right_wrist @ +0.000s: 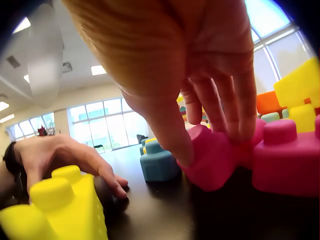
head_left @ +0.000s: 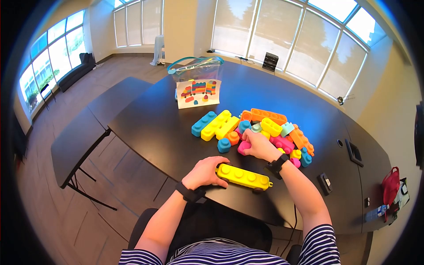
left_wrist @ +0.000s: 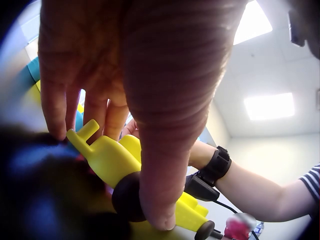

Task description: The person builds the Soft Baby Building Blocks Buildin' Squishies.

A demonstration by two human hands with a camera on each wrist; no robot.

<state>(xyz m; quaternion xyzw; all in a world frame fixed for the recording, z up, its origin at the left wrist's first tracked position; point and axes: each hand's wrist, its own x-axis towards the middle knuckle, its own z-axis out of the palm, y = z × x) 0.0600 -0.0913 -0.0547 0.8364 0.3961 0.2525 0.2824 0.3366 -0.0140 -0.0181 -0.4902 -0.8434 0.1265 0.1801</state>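
Note:
A long yellow block base with dark wheels lies near the table's front edge. My left hand holds its left end; in the left wrist view the thumb presses by a wheel of the yellow base, fingers on the far side. At the pile's near left side, my right hand pinches a pink block between thumb and fingers. The right wrist view shows this pink block low at the table, with another pink piece beside it and a teal block to its left.
Colourful blocks lie heaped past my right hand, including a long orange one. Yellow blocks and a blue one lie left of the heap. A picture card leans on a clear bag. A black device lies right.

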